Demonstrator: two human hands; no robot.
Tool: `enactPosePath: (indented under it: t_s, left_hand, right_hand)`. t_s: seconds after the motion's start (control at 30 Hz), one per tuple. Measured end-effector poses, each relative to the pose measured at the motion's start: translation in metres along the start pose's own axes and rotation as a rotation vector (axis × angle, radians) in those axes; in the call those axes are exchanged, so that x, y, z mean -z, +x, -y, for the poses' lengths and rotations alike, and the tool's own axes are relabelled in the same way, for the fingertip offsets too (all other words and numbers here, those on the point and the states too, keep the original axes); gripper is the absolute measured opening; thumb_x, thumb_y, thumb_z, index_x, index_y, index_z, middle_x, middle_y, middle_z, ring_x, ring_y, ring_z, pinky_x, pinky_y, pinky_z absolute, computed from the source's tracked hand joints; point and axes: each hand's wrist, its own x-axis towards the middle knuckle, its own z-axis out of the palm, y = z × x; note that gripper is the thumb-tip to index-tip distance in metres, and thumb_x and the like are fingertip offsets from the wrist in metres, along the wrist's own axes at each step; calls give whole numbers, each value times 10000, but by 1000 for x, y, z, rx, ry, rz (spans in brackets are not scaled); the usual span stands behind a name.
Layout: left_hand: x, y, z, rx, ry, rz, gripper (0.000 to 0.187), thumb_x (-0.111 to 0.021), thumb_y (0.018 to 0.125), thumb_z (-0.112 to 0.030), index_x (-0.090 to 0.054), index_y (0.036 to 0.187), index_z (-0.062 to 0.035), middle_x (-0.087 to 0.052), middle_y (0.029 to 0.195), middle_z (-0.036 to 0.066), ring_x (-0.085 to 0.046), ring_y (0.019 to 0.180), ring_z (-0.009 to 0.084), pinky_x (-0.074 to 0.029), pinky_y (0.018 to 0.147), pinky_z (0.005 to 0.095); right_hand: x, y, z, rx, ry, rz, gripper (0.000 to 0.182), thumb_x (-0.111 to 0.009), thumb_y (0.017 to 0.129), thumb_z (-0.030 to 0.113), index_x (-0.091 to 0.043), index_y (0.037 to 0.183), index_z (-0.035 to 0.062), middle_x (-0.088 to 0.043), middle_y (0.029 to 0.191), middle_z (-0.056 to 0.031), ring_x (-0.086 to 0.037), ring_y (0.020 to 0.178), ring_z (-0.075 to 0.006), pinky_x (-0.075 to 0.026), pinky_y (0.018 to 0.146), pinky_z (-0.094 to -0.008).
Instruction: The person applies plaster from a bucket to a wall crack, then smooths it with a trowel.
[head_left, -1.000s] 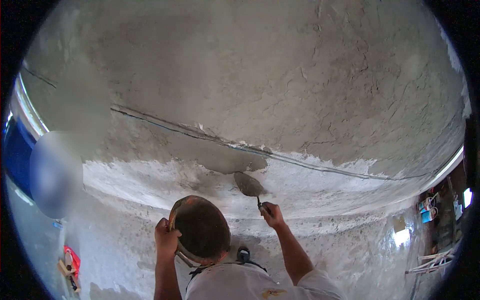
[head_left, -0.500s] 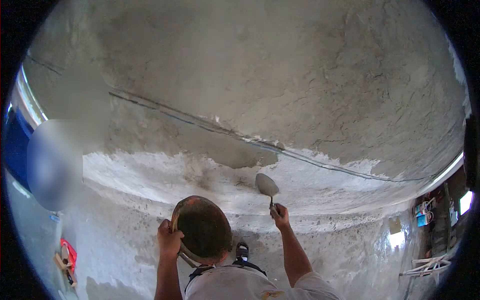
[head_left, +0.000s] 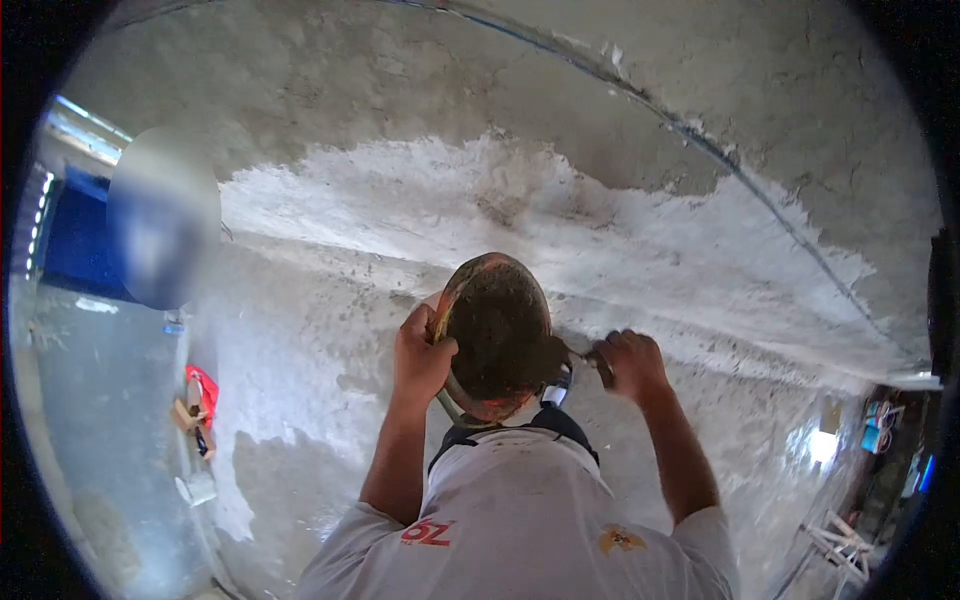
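The left hand (head_left: 422, 362) is gripping the rim of a bowl (head_left: 497, 325) before a partly grey-coated white wall (head_left: 390, 195); the right hand (head_left: 632, 367) is clutching a trowel (head_left: 548, 359) at the bowl.

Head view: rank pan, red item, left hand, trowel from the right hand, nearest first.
1. Trowel, held in the right hand
2. Pan, left of that hand
3. Left hand, gripping the pan's left side
4. Red item, far left

2 hands (head_left: 423, 355), 1 pan (head_left: 497, 409), 1 trowel (head_left: 547, 361), 1 shirt (head_left: 520, 500) w/ 2 prints (head_left: 426, 532).
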Motion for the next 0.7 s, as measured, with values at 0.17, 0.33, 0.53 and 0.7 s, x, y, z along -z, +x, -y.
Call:
enactPosePath:
  t_s: [0.17,0.33,0.53,0.7]
  left_hand:
    - [13,4,14,-140,74,37,279,-662,633,42,-456,795,-53,-478,734,15,-467,707,146,-414,665,309]
    - [22,6,11,-135,70,68,240,-653,649,39,-483,796,-46,-521,741,30,-485,701,156,-430,666,318]
    - [28,15,6,-153,88,33,228,-658,657,33,-487,792,-36,-512,726,56,-493,691,175,-437,654,334]
    - [32,23,15,-155,117,82,250,-676,647,2,-475,791,-32,-489,712,75,-489,679,199,-433,639,358]
  right_hand:
    - [-13,44,28,198,-324,-163,134,-707,804,204,-664,871,97,-612,875,-37,-608,890,-204,-512,776,-359]
    - [-1,67,40,313,-414,-335,185,-710,739,220,-664,874,101,-578,837,-17,-597,864,-183,-488,761,-314]
    - [-24,40,51,536,-465,-363,294,-705,707,215,-732,967,80,-665,967,-21,-645,954,-190,-500,803,-307]
    - [-64,10,61,444,-270,-382,373,-701,690,221,-757,1034,87,-680,1045,-32,-647,1032,-203,-521,844,-350]
